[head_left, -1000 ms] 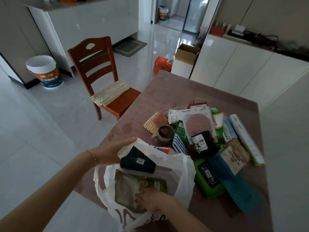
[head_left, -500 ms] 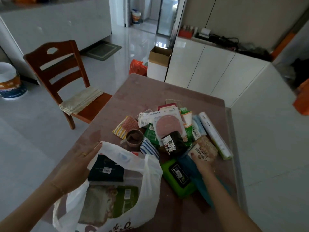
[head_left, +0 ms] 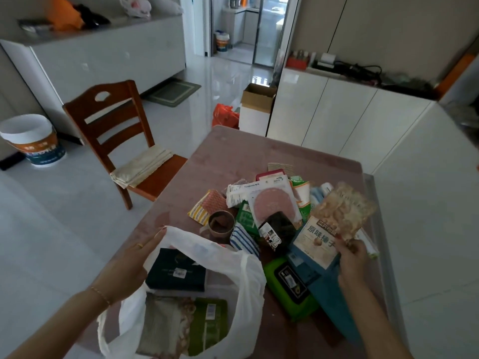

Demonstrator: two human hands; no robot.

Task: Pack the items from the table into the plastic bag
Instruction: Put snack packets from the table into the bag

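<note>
A white plastic bag [head_left: 246,275] lies open at the table's near edge. Inside it are a dark green box [head_left: 176,273] and a green-and-tan snack packet [head_left: 186,325]. My left hand [head_left: 129,263] holds the bag's left rim, spreading the mouth. My right hand [head_left: 353,257] grips the lower corner of a tan nut packet [head_left: 334,224] and has it lifted above the pile. Beneath it lie a blue pouch [head_left: 321,281] and a green wipes pack [head_left: 287,281]. Further back are a sliced-meat pack [head_left: 272,203], a brown cup [head_left: 220,224] and a striped cloth [head_left: 242,238].
The pink table [head_left: 259,154] stands against white cabinets [head_left: 337,117] on the right. A wooden chair [head_left: 116,136] is at the table's left side. A paint bucket [head_left: 33,141], a cardboard box [head_left: 256,104] and an orange bag [head_left: 224,116] are on the floor.
My right hand left the bag, reached to the pile on the right and picked up the nut packet, now raised. My left hand stayed on the bag's rim.
</note>
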